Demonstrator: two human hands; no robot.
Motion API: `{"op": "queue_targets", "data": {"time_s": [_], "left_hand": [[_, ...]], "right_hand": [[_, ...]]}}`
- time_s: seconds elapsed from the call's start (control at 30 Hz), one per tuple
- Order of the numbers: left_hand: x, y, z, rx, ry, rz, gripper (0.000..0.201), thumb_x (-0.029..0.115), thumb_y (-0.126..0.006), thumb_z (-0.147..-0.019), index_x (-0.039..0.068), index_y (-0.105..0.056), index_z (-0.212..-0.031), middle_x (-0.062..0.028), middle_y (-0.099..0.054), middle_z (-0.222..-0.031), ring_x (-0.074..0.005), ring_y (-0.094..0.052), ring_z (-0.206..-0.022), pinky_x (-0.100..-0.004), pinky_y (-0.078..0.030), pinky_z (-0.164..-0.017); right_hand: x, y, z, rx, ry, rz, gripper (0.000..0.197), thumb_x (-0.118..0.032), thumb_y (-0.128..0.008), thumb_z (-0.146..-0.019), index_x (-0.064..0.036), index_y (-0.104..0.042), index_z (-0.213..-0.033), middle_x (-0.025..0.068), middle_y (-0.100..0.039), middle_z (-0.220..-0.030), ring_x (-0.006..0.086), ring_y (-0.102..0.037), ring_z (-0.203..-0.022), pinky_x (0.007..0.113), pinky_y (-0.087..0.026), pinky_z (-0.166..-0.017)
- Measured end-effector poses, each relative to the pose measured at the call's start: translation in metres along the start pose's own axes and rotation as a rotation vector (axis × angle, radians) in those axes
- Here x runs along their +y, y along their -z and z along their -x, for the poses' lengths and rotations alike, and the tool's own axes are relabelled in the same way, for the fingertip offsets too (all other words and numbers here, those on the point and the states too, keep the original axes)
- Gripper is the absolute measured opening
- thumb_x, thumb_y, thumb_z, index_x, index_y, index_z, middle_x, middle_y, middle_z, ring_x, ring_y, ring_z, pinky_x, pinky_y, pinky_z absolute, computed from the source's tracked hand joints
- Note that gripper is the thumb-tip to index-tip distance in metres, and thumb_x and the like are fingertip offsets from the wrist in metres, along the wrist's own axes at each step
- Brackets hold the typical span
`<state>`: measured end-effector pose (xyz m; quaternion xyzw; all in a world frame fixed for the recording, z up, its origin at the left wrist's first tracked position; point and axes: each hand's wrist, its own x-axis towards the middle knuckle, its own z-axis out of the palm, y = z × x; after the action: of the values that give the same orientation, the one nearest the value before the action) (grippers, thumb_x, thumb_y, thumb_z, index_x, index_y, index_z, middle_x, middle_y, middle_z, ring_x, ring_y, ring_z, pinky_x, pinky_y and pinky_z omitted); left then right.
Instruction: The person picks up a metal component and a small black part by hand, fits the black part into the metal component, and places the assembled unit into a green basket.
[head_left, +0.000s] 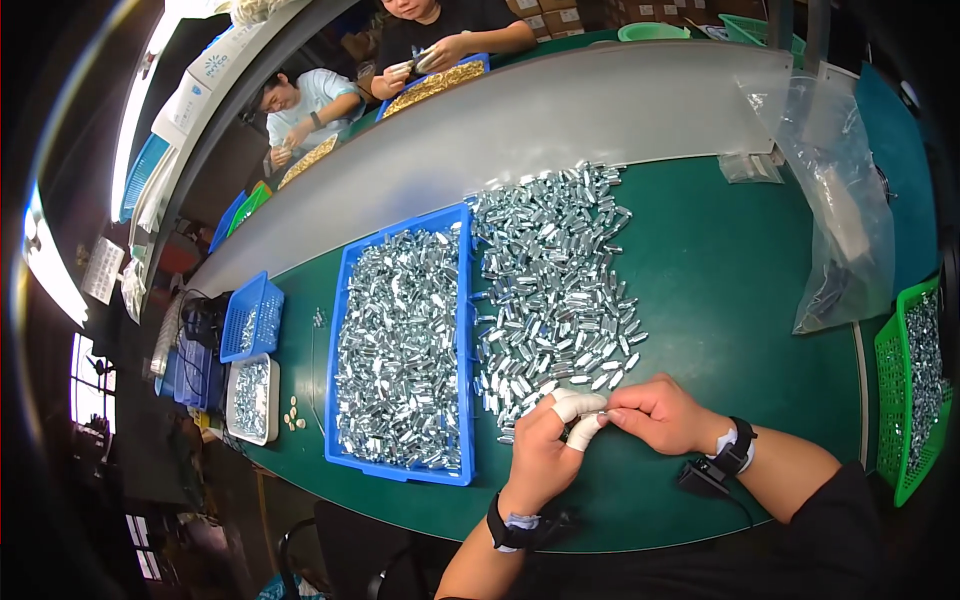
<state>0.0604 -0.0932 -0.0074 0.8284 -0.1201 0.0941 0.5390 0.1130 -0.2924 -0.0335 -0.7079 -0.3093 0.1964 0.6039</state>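
My left hand, with white coverings on some fingers, is closed in a pinch at the near edge of a pile of small shiny metal pieces. My right hand meets it from the right, thumb and forefinger pressed together. The fingertips of both hands touch or nearly touch; whatever lies between them is too small and covered to name. Left of the pile, a blue tray is filled with the same kind of elongated metal pieces. Both wrists wear black straps, and a small black device hangs at the right one.
The green table ends at a grey partition, with two people working beyond it. At left stand a blue basket and a white tray. A clear plastic bag and a green basket are at right.
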Motion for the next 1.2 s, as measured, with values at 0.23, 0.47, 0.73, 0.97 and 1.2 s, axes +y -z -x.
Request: {"op": "queue_targets", "data": {"time_s": [0.23,0.47,0.73,0.97,1.2], "left_hand": [[0.003,0.001,0.002,0.044,-0.039,-0.058,0.016,0.003,-0.077,-0.087,0.003,-0.071,-0.102,-0.0111,-0.07,-0.09,-0.0214,-0.067,-0.075,-0.031,-0.053,-0.065],[-0.003,-0.001,0.009,-0.079,0.132,-0.06,0.01,0.0,-0.074,-0.089,-0.001,-0.067,-0.097,-0.0095,-0.07,-0.087,-0.0163,-0.069,-0.077,-0.0269,-0.054,-0.069],[-0.015,-0.021,0.014,0.039,0.23,0.326,0.01,-0.002,-0.068,-0.095,-0.003,-0.062,-0.102,-0.009,-0.069,-0.096,-0.0133,-0.068,-0.086,-0.0269,-0.056,-0.079],[-0.016,-0.026,0.017,0.127,0.244,0.449,0.004,0.002,-0.069,-0.096,-0.001,-0.066,-0.096,-0.0053,-0.071,-0.091,-0.0105,-0.068,-0.079,-0.0241,-0.054,-0.07],[-0.015,-0.014,0.011,0.239,0.205,0.412,0.007,0.008,-0.064,-0.1,0.002,-0.065,-0.103,-0.0023,-0.066,-0.085,-0.0081,-0.059,-0.07,-0.0225,-0.046,-0.062]], "right_hand": [[0.0,-0.002,0.0,0.019,0.019,-0.016,0.018,-0.017,-0.059,-0.101,-0.0044,-0.072,-0.097,0.0069,-0.065,-0.07,0.0112,-0.06,-0.062,0.028,-0.046,-0.059],[-0.007,0.0,0.001,-0.015,0.007,0.025,0.017,-0.013,-0.059,-0.1,-0.0034,-0.072,-0.097,0.01,-0.068,-0.073,0.0189,-0.066,-0.064,0.03,-0.05,-0.062],[-0.002,-0.001,0.0,0.047,0.022,0.025,0.019,-0.015,-0.058,-0.1,-0.0021,-0.072,-0.095,0.0115,-0.07,-0.078,0.0223,-0.069,-0.07,0.032,-0.052,-0.066],[0.006,-0.004,0.004,0.017,0.04,0.019,0.024,-0.019,-0.056,-0.104,-0.0025,-0.071,-0.098,0.0067,-0.072,-0.081,0.0161,-0.069,-0.073,0.03,-0.052,-0.068],[-0.003,-0.008,0.002,0.08,-0.03,-0.059,0.026,-0.02,-0.053,-0.105,-0.0029,-0.069,-0.093,0.0029,-0.063,-0.072,0.0108,-0.055,-0.067,0.028,-0.046,-0.066]]}}
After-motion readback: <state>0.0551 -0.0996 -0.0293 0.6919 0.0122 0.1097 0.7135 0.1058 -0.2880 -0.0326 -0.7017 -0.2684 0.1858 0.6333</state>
